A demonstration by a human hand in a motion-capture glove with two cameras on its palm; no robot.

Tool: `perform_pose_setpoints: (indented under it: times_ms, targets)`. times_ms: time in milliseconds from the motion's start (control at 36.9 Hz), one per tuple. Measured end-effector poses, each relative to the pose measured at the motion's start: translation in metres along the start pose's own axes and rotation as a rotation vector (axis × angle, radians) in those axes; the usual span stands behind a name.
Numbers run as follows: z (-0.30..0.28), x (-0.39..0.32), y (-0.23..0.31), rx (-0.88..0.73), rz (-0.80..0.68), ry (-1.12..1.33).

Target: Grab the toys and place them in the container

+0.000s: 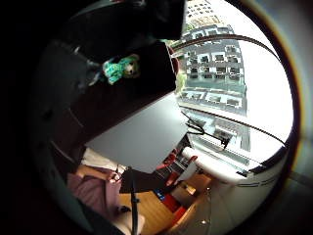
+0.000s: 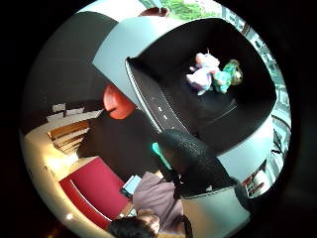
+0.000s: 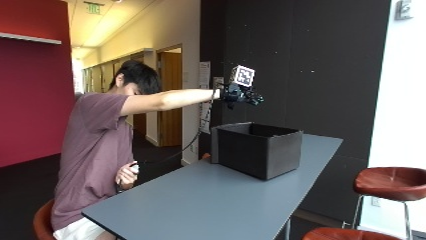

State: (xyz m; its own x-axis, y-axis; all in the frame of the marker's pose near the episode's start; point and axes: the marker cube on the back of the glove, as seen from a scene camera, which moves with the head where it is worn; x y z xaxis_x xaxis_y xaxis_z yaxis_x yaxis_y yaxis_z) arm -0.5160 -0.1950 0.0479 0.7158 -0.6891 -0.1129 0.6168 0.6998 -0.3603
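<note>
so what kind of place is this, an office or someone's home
Probably an office or campus building's common area, not a home: a long grey table beside round red-brown stools, a corridor of wooden doors with a ceiling exit sign, and multi-storey buildings outside the window.

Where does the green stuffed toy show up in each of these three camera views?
Little finger side palm view: the green stuffed toy lies on the floor of the black container, near a wall.
Thumb side palm view: it lies inside the container, touching a pink toy.
Outside view: not visible; the container's walls hide its inside.
Shared landmark: the black container on the grey table, seen in all three.
</note>
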Motion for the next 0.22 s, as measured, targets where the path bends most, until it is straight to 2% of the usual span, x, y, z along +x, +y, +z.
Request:
perform_pose_setpoints:
  times_ms: [54,81,217]
  targets:
    - [-0.007,-0.018,-0.004,0.006,0.097,-0.1]
    - [-0.01,-0.026,-0.006,0.009,0.1,-0.12]
    - [0.003,0.002,0.014,-0.022,-0.154,0.13]
